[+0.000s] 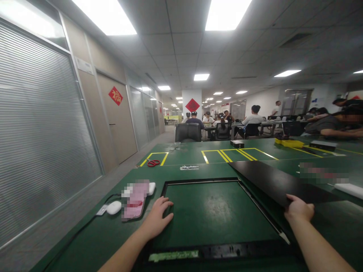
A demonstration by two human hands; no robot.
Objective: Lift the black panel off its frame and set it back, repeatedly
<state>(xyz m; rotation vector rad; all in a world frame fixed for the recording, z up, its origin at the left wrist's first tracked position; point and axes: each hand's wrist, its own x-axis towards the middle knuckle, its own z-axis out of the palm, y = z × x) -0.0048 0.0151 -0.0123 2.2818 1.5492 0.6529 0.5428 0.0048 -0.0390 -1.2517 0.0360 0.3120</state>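
My right hand (300,209) grips the near edge of a thin black panel (272,179), its thumb on top. The panel is tilted, and its far left corner reaches toward the frame's top right corner. A black rectangular frame (201,180) lies flat in front of me, with the green tabletop showing through it. My left hand (157,217) rests at the frame's left side, fingers apart and partly covering that bar. Along the near bar runs a green strip (173,255), partly in shadow. A pale strip lines the frame's right side.
Left of the frame on the green table (107,243) lie a pink phone-like object (137,204) and a white round device (114,207) with a cable. Red-handled scissors (153,163), yellow tape outlines, a black box (237,144) and a yellow tray (292,143) are farther back. People sit beyond.
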